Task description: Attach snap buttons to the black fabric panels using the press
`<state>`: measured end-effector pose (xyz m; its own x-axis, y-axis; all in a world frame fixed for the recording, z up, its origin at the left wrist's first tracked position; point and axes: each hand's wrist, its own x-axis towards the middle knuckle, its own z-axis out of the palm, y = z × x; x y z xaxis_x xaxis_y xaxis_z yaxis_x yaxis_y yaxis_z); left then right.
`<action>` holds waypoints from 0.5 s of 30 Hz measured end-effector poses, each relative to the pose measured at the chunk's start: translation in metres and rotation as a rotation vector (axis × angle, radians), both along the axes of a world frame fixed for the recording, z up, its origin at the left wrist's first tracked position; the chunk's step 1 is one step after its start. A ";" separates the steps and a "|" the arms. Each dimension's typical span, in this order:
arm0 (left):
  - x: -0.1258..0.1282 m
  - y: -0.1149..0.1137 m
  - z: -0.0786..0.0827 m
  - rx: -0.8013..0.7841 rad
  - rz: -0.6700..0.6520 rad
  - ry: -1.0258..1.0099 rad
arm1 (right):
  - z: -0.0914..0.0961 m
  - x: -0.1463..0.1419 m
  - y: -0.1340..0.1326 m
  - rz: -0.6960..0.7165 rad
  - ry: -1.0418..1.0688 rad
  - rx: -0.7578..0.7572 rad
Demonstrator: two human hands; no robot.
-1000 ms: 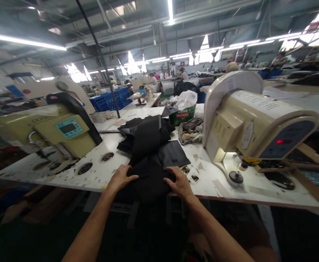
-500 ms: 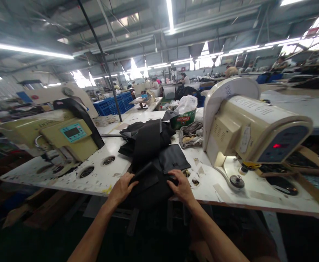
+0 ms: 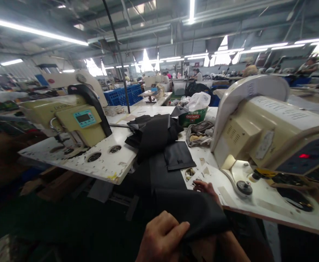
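My left hand [image 3: 163,234] is closed on the near end of a long black sheet of fabric or leather-like material [image 3: 192,209], close to me at the table's front edge. The sheet drapes over my right wrist and forearm. Past it, my right hand [image 3: 207,188] shows its fingers stretched out leftward above the white tabletop, holding nothing that I can see. Just beyond those fingers lies a flat black panel [image 3: 179,154] with a small mark near its lower edge. Behind it rises a heap of folded black pieces [image 3: 154,133].
A cream sewing machine [image 3: 80,118] stands on the left and a larger one [image 3: 265,134] with a red display on the right. A green carton [image 3: 193,117] with plastic bags and a grey cloth bundle [image 3: 200,134] sit behind. The white tabletop [image 3: 109,160] has round holes.
My left hand has moved right and toward me, pulling the black sheet's near end along. My right hand has shifted right and now extends from under the sheet. The view has turned slightly left.
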<state>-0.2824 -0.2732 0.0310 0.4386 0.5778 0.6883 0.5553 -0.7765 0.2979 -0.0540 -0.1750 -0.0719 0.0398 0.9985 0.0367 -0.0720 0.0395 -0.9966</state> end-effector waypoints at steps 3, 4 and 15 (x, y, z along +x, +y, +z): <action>0.028 -0.015 -0.014 0.040 0.009 -0.002 | 0.013 0.040 -0.048 0.212 0.214 -0.315; 0.037 -0.020 -0.019 0.045 0.013 0.002 | 0.017 0.053 -0.062 0.240 0.179 -0.357; 0.050 -0.045 -0.048 -0.228 -0.117 -0.202 | 0.074 0.077 -0.082 0.486 0.267 -0.472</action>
